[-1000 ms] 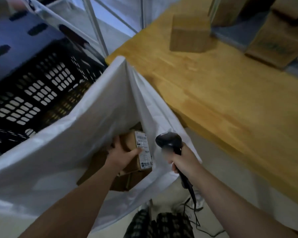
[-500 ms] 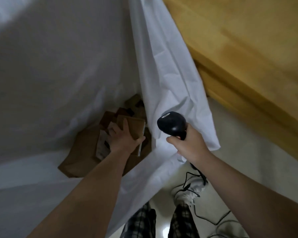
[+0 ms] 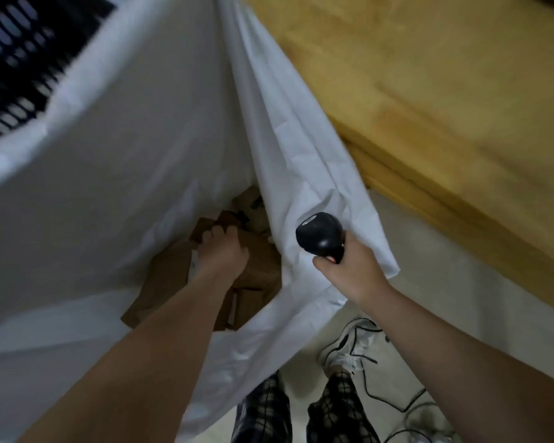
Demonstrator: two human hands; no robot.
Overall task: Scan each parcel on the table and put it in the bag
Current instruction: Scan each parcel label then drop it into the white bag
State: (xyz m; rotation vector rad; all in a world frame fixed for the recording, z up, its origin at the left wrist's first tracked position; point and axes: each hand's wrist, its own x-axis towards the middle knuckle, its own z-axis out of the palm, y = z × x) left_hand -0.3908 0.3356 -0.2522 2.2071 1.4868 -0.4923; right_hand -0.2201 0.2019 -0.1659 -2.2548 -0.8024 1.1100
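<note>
While left hand (image 3: 219,254) grips parcel (image 3: 258,263), parcels (image 3: 163,282) in bag (image 3: 125,155), scanner (image 3: 320,235) held

The white bag (image 3: 125,161) gapes open, its walls creased. Brown cardboard parcels (image 3: 163,282) lie jumbled at its bottom, and the top parcel (image 3: 259,263) sits tilted. The black handheld scanner (image 3: 320,238) stands head-up against the bag's rim.

A wooden table (image 3: 445,107) with a yellowish top fills the far right, its thick edge running diagonally toward the near right. Below it lies a pale, smooth floor (image 3: 461,298), where thin black cables (image 3: 400,410) trail at the near right. A black slotted crate (image 3: 23,43) sits at the far left. The light is dim and soft.
</note>
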